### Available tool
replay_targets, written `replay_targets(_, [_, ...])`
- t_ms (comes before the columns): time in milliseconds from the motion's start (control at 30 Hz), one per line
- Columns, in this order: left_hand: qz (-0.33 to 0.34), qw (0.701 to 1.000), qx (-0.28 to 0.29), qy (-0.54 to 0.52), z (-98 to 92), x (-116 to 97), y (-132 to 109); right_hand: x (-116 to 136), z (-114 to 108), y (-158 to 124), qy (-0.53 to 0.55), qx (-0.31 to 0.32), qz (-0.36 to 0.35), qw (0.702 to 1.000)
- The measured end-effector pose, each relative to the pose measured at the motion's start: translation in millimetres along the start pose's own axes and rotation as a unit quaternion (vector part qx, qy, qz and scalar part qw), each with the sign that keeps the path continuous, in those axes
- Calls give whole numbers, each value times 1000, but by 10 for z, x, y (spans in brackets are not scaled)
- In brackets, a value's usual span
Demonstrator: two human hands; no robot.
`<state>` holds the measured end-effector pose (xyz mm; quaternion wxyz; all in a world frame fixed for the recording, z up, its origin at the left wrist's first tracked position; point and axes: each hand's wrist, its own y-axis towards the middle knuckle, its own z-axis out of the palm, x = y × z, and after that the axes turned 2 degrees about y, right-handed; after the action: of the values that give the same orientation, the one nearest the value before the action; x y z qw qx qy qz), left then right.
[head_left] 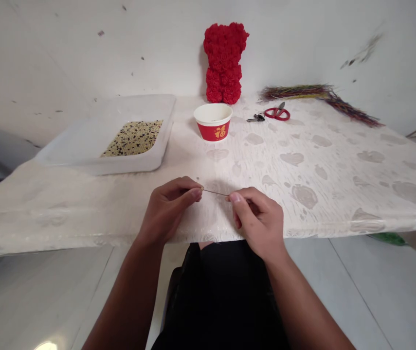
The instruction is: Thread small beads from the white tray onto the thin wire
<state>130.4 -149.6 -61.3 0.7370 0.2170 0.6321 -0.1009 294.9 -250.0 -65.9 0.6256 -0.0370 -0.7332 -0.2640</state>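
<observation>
"In the head view, where do we have the thin wire (215,192)?"

"Between our two grips. Its long axis runs sideways, from the left grip (167,204) toward the right grip (259,214), dipping slightly on the right."

"Which hand is nearer?"

"Neither; we hold it from both sides, and its ends are hidden in our fingertips."

"How closed are we?"

"Thumb and forefinger pinch together on each side, with the wire between them."

"And around our grips?"

"On the counter (320,160), the red bowl (208,132) stands beyond the wire, the tray (131,167) beyond and left of the left grip, the scissors (277,113) beyond the right."
</observation>
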Motion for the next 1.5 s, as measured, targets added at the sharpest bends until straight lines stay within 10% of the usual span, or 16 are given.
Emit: replay_targets(1500, [-11, 993, -5, 121, -123, -51, 15, 76, 5, 144, 77, 91, 97, 988])
